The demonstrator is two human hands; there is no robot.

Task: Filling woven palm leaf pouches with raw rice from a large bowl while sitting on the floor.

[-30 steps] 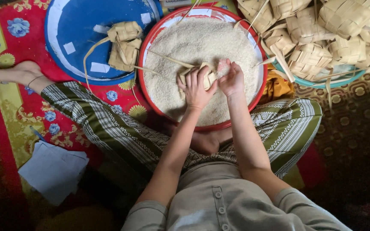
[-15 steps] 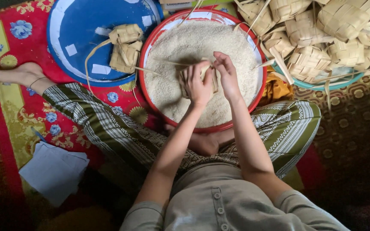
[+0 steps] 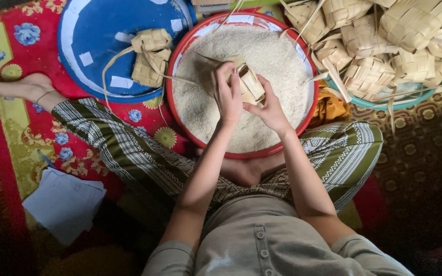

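Both hands, left hand and right hand, now grip a woven leaf pouch lifted higher over the rice basin. Fingers closed around it.

The left hand covered one side of the woven leaf pouch, and its fingers hid how the pouch was gripped there. The pouch's opening could not be made out. The pile of woven pouches ran off the top and right edges. The blue tray was cut off at the top. The person's foot ran past the left edge.
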